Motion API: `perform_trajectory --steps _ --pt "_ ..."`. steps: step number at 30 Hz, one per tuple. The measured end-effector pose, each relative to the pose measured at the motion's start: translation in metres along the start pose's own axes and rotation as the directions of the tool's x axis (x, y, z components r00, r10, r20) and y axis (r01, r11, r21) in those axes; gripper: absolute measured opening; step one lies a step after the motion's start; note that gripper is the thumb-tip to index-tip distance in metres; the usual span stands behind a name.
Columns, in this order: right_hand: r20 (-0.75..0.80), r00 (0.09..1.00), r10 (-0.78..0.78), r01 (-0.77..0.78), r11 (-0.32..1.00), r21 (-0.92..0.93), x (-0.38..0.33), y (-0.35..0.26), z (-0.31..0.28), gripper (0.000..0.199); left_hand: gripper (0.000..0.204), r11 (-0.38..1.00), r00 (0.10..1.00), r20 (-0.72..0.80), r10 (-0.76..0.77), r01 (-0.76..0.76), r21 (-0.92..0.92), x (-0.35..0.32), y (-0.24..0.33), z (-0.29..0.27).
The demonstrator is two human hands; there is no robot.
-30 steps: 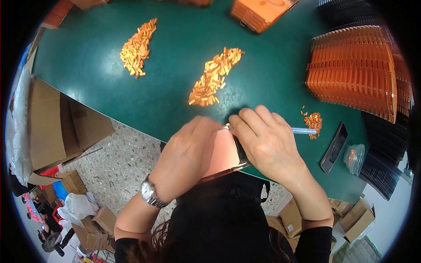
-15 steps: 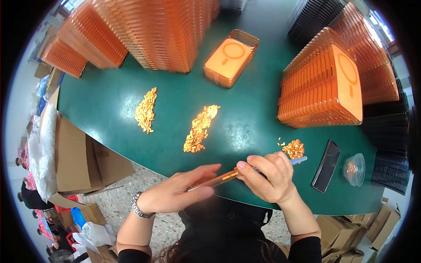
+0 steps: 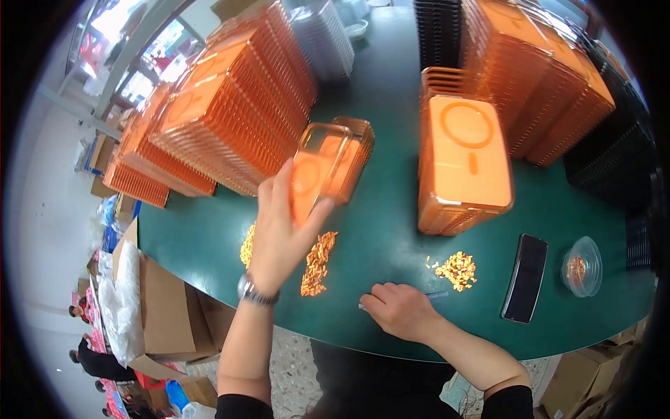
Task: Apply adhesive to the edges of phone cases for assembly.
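Observation:
My left hand [image 3: 278,227], with a watch at its wrist, grips a clear orange phone case [image 3: 307,174] by its sides, tilted. Behind and partly covered by that case is a short stack of similar cases [image 3: 361,157]. My right hand [image 3: 401,311] lies low over the table's front edge, its fingers curled in. A thin bluish translucent stick-like tool [image 3: 437,295] pokes out beside this hand; its other end seems to be within the fingers. Just beyond the right hand lies a heap of small orange pieces [image 3: 458,270].
Two more heaps, elongated orange pieces [image 3: 319,269] and yellow-orange ones [image 3: 246,246], flank my left forearm. Tall stacks of orange cases [image 3: 230,105] stand back left; another stack [image 3: 467,153] stands right. A black phone [image 3: 525,278] and clear cup [image 3: 590,265] lie far right.
My left hand has gone from the near edge up to the short stack and now holds a case there. The right hand has dropped toward the table, away from the earlier case. The view has tilted up.

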State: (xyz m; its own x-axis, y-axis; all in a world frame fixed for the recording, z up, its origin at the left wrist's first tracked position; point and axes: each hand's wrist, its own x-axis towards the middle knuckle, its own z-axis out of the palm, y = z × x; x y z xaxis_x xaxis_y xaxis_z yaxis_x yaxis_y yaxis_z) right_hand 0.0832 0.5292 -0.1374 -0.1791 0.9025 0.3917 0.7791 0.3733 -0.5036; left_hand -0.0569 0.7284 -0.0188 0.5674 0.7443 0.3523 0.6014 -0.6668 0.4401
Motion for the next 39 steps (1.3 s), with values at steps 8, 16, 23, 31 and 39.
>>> perform_trajectory --steps 8,16,23,31,39 --pt "-0.054 0.999 0.005 0.000 0.996 0.090 -0.004 0.000 -0.001 0.008 0.093 0.944 0.970 0.151 -0.190 0.138 0.300 0.071 -0.017 0.071" --pt "-0.020 1.000 -0.002 0.004 0.998 0.066 -0.006 0.000 0.000 0.009 0.097 0.937 0.989 0.132 -0.063 0.013 0.348 0.060 -0.006 0.053" --pt "0.011 1.000 0.015 -0.015 1.000 0.013 -0.007 0.002 0.004 0.011 0.082 0.932 0.933 -0.021 0.359 -0.357 0.067 0.110 0.161 -0.014" --pt "-0.059 0.998 -0.005 0.011 0.996 0.089 -0.006 -0.001 0.001 0.013 0.082 0.859 0.877 0.408 0.254 -0.399 0.320 0.120 0.203 -0.004" --pt "0.048 0.998 0.044 -0.048 0.994 0.099 -0.003 0.001 -0.005 0.012 0.092 0.034 0.943 0.267 0.198 0.265 -0.964 0.052 0.082 -0.076"
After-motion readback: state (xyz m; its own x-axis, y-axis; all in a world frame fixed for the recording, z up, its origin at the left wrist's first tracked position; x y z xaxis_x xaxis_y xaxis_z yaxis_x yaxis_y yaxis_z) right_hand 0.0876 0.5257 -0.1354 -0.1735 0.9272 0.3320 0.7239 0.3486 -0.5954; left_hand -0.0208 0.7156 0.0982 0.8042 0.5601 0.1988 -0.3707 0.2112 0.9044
